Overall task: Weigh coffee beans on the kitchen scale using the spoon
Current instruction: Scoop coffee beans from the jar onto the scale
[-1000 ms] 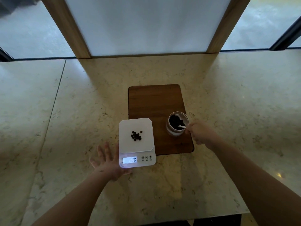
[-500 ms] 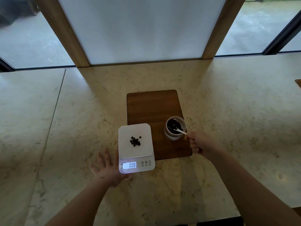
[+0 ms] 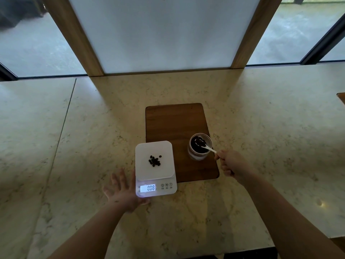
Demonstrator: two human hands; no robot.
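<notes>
White kitchen scale (image 3: pixel 155 168) sits on the stone counter (image 3: pixel 74 146), lit display reading 008; button labels too small to read. Small heap of coffee beans (image 3: pixel 154 161) on its platform. Left hand (image 3: pixel 124 191) flat against the scale's left side, fingers spread wide, thumb tucked under the scale's near corner. Right of the scale, a jar (image 3: pixel 200 146) on a wooden board (image 3: pixel 177 124). Right hand (image 3: pixel 230 164) pinches the white spoon (image 3: pixel 206 147), its bowl inside the jar among beans; handle end hidden in the fist.

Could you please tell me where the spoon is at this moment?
In the head view, the white spoon is right of centre: its bowl is inside the jar of coffee beans on the wooden board, its handle held by the right hand.
</notes>
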